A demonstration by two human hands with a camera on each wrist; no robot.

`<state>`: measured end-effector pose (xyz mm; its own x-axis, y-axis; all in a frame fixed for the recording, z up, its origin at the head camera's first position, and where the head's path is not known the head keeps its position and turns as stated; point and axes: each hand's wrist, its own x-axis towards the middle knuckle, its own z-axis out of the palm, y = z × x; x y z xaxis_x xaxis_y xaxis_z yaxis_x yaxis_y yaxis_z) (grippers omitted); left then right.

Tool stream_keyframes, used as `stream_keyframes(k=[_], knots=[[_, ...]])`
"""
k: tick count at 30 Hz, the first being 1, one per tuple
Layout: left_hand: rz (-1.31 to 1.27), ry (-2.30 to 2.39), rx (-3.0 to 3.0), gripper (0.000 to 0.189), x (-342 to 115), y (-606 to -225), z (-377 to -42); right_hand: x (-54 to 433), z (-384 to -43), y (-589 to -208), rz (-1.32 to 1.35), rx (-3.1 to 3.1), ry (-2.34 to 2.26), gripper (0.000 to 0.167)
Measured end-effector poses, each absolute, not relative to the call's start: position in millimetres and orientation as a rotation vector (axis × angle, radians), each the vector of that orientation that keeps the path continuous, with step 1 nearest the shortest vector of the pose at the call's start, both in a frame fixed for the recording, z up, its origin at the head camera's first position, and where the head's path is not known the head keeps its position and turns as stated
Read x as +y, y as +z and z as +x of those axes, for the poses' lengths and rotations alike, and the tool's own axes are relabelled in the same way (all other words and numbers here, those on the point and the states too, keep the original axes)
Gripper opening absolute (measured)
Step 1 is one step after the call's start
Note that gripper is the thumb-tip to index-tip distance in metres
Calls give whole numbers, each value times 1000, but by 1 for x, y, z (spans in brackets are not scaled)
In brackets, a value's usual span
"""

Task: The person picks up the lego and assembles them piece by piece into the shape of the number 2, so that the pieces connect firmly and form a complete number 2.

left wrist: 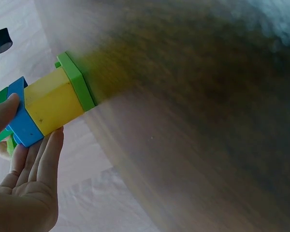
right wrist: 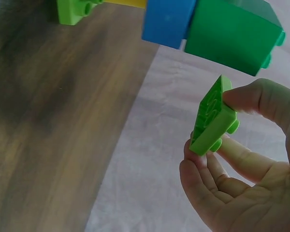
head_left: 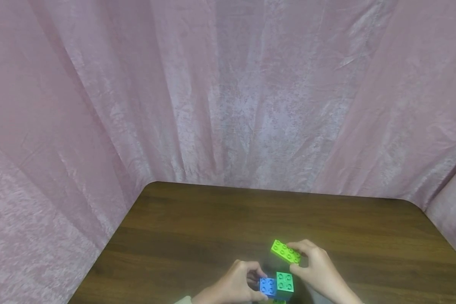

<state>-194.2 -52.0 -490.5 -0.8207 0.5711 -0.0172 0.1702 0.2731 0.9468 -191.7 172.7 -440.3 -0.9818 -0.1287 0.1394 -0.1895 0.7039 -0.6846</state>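
A stack of toy building bricks stands on the table. Its thin lime-green bottom piece [left wrist: 76, 79] carries a yellow brick [left wrist: 55, 101], then a blue brick [head_left: 267, 286] and a green brick [head_left: 285, 282] on top, set off to one side. My left hand [head_left: 235, 280] grips the stack at the blue brick, thumb on one side and fingers on the other. Beyond the stack, my right hand [head_left: 317, 264] pinches a flat lime-green brick [head_left: 283, 251] between thumb and fingers. Its studs face up, and in the right wrist view it hangs apart from the green brick.
Dark wood grain covers the table [head_left: 213, 219], which has rounded far corners. Pink velvet curtains [head_left: 251, 105] surround it at the back and sides. At the upper left of the left wrist view shows a small black object [left wrist: 2, 41].
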Motion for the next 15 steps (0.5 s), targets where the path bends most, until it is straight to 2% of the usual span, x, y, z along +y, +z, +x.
stream_keyframes(k=[15], knots=[[692,1569,2205,28,-52,-490,-194,167,-183,-429,320,-2759,1141,43]])
